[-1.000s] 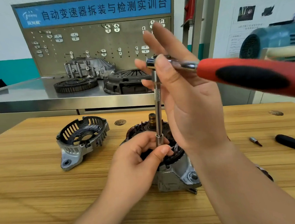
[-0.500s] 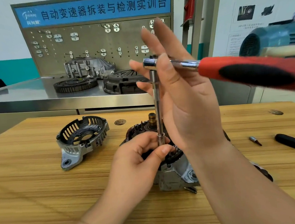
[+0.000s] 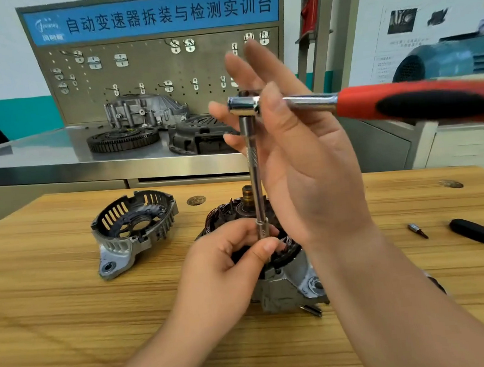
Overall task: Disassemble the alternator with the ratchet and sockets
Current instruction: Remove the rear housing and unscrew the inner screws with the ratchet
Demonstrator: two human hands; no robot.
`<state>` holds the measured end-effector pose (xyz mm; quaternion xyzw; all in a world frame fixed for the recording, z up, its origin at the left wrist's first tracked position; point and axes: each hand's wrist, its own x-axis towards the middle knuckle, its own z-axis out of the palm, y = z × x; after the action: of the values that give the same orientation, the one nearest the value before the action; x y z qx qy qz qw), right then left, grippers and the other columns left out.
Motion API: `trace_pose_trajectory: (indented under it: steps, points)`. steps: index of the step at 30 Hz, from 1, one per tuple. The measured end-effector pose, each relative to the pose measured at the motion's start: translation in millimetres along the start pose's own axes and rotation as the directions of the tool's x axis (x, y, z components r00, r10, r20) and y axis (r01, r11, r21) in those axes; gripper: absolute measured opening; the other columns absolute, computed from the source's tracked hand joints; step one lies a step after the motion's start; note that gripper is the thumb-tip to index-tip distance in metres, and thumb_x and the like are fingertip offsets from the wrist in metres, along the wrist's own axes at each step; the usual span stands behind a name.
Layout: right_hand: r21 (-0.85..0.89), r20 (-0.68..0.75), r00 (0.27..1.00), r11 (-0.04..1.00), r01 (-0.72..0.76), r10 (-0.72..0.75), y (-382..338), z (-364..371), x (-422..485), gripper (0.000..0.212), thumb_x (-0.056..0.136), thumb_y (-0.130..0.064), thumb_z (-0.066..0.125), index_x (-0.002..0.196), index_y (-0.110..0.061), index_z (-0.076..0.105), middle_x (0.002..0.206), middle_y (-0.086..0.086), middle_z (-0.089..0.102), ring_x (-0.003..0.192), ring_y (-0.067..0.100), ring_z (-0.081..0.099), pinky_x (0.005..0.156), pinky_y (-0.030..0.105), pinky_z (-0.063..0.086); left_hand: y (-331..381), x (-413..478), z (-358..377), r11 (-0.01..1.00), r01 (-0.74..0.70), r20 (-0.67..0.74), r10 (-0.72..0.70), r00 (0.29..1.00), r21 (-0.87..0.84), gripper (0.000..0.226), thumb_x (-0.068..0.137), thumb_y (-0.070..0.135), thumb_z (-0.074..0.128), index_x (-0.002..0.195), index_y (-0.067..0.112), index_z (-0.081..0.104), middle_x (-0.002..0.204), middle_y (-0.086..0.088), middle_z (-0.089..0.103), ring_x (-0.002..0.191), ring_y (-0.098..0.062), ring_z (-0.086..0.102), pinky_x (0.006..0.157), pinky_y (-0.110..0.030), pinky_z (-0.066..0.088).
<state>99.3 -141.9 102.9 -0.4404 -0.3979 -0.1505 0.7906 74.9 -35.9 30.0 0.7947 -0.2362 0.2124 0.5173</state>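
Ratchet [image 3: 373, 103] head pinched by right hand [image 3: 315, 177], left hand [image 3: 226, 262] pinching extension [image 3: 253, 165] base on alternator [image 3: 284, 290]; removed cover [image 3: 134, 229] at its 9 o'clock.

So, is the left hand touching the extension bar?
Touching. Head view: the left hand pinches the extension bar near its lower end.

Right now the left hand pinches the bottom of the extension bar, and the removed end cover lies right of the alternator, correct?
Not quite. The left hand does pinch the extension bar at its bottom, but the removed end cover lies left of the alternator, not right. The head view shows it.
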Motion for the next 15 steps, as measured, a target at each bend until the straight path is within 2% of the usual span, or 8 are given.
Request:
trace_pose_trajectory:
  steps: [3,5,7,9,12,13,15]
  points:
    - [0.127,-0.055,0.993,0.987,-0.095,0.102,-1.3,-2.3,-0.6,0.029,0.097,-0.027,0.040,0.110,-0.012,0.061,0.106,0.002,0.070,0.083,0.021,0.070,0.080,0.028,0.053,0.4,-1.1,-0.1,1.000,0.000,0.010,0.000,1.000,-0.016,0.014,0.083,0.027,0.060,0.092,0.032,0.070,0.076,0.028,0.068,0.079,0.010,0.061,0.069,-0.002,0.040]
    - [0.124,-0.087,0.986,0.984,-0.129,0.140,-0.1,-3.5,-1.0,0.033,0.096,-0.031,0.039,0.107,-0.009,0.061,0.100,0.004,0.073,0.077,0.022,0.070,0.079,0.031,0.054,-1.3,-0.9,-0.7,1.000,-0.001,0.030,0.001,1.000,-0.013,0.017,0.085,0.028,0.058,0.096,0.030,0.071,0.080,0.026,0.070,0.083,0.007,0.062,0.072,-0.005,0.041]
    - [0.043,-0.109,0.989,0.995,-0.094,0.098,1.0,-2.3,-0.7,0.027,0.096,-0.028,0.043,0.107,-0.012,0.063,0.103,0.003,0.072,0.084,0.022,0.069,0.079,0.030,0.054,-3.0,-0.2,-1.3,1.000,0.002,0.027,-0.001,1.000,-0.011,0.015,0.087,0.014,0.062,0.091,0.025,0.071,0.076,0.024,0.070,0.079,0.007,0.063,0.070,-0.004,0.041]
    - [-0.116,-0.102,0.994,0.993,0.027,-0.038,-1.2,-0.9,-1.1,0.023,0.095,-0.018,0.048,0.112,-0.017,0.064,0.108,-0.003,0.069,0.103,0.018,0.065,0.086,0.031,0.052,-2.5,0.1,-0.1,1.000,0.011,0.005,-0.011,1.000,-0.011,0.015,0.085,0.010,0.063,0.086,0.023,0.071,0.073,0.022,0.071,0.077,0.008,0.064,0.068,-0.003,0.041]
    - [-0.414,0.002,0.970,0.882,0.223,-0.244,-2.1,-1.8,-1.2,0.021,0.096,-0.015,0.051,0.113,-0.018,0.063,0.107,-0.017,0.062,0.115,0.008,0.057,0.102,0.035,0.045,-2.2,0.1,2.6,1.000,0.018,-0.024,-0.018,1.000,-0.025,0.020,0.082,0.010,0.066,0.081,0.029,0.068,0.069,0.023,0.070,0.072,0.011,0.063,0.065,-0.001,0.041]
    - [-0.422,0.009,0.969,0.877,0.229,-0.248,-0.9,-1.6,-1.7,0.022,0.096,-0.017,0.050,0.113,-0.022,0.063,0.109,-0.017,0.061,0.118,0.014,0.057,0.104,0.038,0.044,-2.6,0.0,3.1,1.000,0.011,-0.029,-0.011,1.000,-0.018,0.022,0.082,0.010,0.067,0.080,0.032,0.067,0.067,0.024,0.068,0.070,0.012,0.062,0.064,-0.001,0.041]
    - [-0.272,-0.051,0.982,0.949,0.160,-0.180,0.0,0.2,-2.0,0.024,0.098,-0.017,0.047,0.117,-0.022,0.060,0.114,-0.009,0.062,0.115,0.033,0.059,0.098,0.035,0.046,-1.9,-0.4,3.1,0.999,-0.001,-0.023,0.000,1.000,-0.040,0.017,0.083,0.015,0.065,0.083,0.032,0.068,0.069,0.026,0.068,0.073,0.012,0.062,0.066,-0.001,0.041]
